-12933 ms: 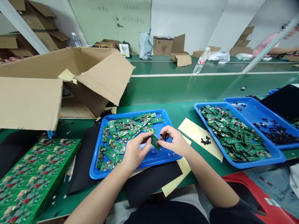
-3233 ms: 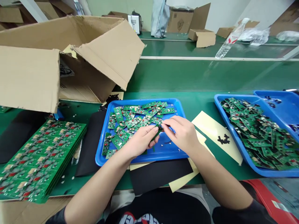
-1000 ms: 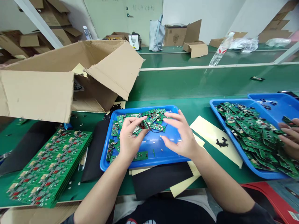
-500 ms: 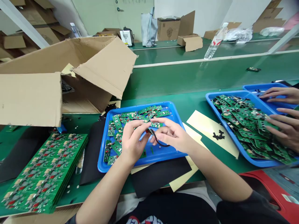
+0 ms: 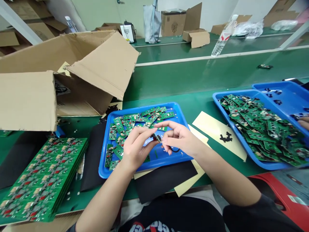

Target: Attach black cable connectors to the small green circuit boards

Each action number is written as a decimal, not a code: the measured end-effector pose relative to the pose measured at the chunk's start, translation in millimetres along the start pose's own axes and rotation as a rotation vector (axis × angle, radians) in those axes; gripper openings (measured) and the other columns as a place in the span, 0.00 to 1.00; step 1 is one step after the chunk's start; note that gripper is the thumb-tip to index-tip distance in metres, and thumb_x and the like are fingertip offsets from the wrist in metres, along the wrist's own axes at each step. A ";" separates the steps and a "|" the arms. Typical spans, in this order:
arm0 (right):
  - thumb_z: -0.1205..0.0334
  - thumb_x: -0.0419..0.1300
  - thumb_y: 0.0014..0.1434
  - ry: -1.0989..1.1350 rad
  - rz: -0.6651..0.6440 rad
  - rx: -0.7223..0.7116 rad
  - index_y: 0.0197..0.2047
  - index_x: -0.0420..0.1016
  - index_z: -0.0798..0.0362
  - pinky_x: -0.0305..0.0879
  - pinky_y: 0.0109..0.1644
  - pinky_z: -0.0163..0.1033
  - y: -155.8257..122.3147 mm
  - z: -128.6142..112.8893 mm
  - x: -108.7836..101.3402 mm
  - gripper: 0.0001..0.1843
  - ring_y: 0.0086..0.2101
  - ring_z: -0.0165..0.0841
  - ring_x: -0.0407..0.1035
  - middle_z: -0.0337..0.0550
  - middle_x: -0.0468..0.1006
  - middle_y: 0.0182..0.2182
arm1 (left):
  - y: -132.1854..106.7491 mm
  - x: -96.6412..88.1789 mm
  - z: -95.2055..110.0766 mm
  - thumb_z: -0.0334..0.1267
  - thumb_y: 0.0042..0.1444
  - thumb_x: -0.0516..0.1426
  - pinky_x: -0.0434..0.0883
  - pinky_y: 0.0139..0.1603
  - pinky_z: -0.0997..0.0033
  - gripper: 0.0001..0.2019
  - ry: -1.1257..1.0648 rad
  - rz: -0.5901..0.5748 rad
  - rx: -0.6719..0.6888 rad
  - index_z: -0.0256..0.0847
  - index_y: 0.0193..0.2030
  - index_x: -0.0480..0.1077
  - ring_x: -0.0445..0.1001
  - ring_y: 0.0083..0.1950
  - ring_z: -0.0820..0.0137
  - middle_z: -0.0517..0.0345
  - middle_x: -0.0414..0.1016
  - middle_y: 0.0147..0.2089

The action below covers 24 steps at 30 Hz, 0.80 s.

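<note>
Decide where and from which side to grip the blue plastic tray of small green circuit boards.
Probably its raised rim at the left and right sides, approached sideways: the boards lie loose, so keep it level, and the left hand and right hand pinch a small dark wired part over its near half.

Green circuit boards (image 5: 135, 124) fill a blue tray (image 5: 180, 114) on green belt (image 5: 183, 77).

The green bench (image 5: 193, 80) bears a blue tray (image 5: 103, 167) under the left hand (image 5: 135, 151) and right hand (image 5: 180, 140). Left of the left hand lie a black sheet (image 5: 93, 161) and stacked panels (image 5: 41, 180), with an open box (image 5: 29, 96) beyond. Right of the right hand lie a yellow sheet (image 5: 212, 129) and two more trays (image 5: 265, 166).
</note>
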State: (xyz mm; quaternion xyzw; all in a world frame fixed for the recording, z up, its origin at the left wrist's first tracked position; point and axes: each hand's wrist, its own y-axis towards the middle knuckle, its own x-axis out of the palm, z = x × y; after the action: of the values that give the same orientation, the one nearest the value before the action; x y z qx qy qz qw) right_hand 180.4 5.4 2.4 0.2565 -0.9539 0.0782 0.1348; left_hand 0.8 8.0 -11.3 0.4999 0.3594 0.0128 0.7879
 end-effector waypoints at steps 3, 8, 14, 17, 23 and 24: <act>0.71 0.57 0.51 -0.097 0.012 -0.055 0.48 0.64 0.53 0.63 0.24 0.31 -2.0 -2.0 -1.5 0.19 0.20 0.24 0.66 0.28 0.70 0.19 | -0.3 -0.1 0.7 0.35 0.53 0.61 0.73 0.35 0.72 0.15 -0.056 -0.048 0.010 0.42 0.48 0.68 0.73 0.34 0.71 0.56 0.73 0.37; 0.68 0.59 0.53 -0.306 0.097 -0.200 0.45 0.66 0.54 0.65 0.29 0.33 -4.5 -1.5 -1.9 0.15 0.24 0.26 0.69 0.31 0.72 0.21 | -0.5 0.5 4.9 0.37 0.54 0.61 0.74 0.36 0.71 0.19 -0.301 -0.225 -0.157 0.43 0.52 0.66 0.72 0.37 0.71 0.55 0.71 0.38; 0.66 0.58 0.56 -0.596 0.260 -0.440 0.45 0.65 0.53 0.68 0.35 0.35 -1.0 10.5 0.4 0.12 0.27 0.28 0.71 0.34 0.73 0.24 | 2.6 0.4 11.5 0.31 0.59 0.52 0.72 0.38 0.71 0.16 -0.520 -0.415 -0.408 0.44 0.54 0.66 0.70 0.43 0.69 0.52 0.69 0.44; 0.67 0.55 0.58 -0.757 0.302 -0.560 0.43 0.67 0.53 0.69 0.36 0.34 0.8 13.5 0.6 0.09 0.29 0.28 0.72 0.36 0.75 0.26 | 5.7 -0.2 13.1 0.31 0.59 0.50 0.70 0.43 0.68 0.14 -0.550 -0.454 -0.496 0.42 0.51 0.69 0.69 0.44 0.68 0.52 0.71 0.44; 0.70 0.52 0.59 -0.961 0.283 -0.655 0.46 0.68 0.56 0.70 0.37 0.35 0.1 13.0 1.4 0.11 0.28 0.29 0.71 0.38 0.74 0.25 | 7.8 0.0 10.9 0.33 0.56 0.48 0.65 0.53 0.64 0.16 -0.722 -0.506 -0.756 0.39 0.49 0.70 0.69 0.49 0.63 0.53 0.73 0.48; 0.70 0.51 0.59 -0.982 0.276 -0.657 0.46 0.69 0.56 0.70 0.37 0.36 0.1 13.4 1.9 0.12 0.28 0.29 0.71 0.38 0.74 0.25 | 7.7 0.4 10.5 0.34 0.56 0.47 0.65 0.53 0.64 0.16 -0.743 -0.507 -0.795 0.39 0.48 0.70 0.69 0.49 0.63 0.54 0.73 0.47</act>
State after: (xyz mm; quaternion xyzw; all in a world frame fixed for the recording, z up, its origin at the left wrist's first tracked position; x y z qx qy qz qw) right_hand 175.9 1.7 -9.8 0.0812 -0.9033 -0.3311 -0.2603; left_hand 9.8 3.9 -2.8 0.0365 0.1355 -0.2174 0.9659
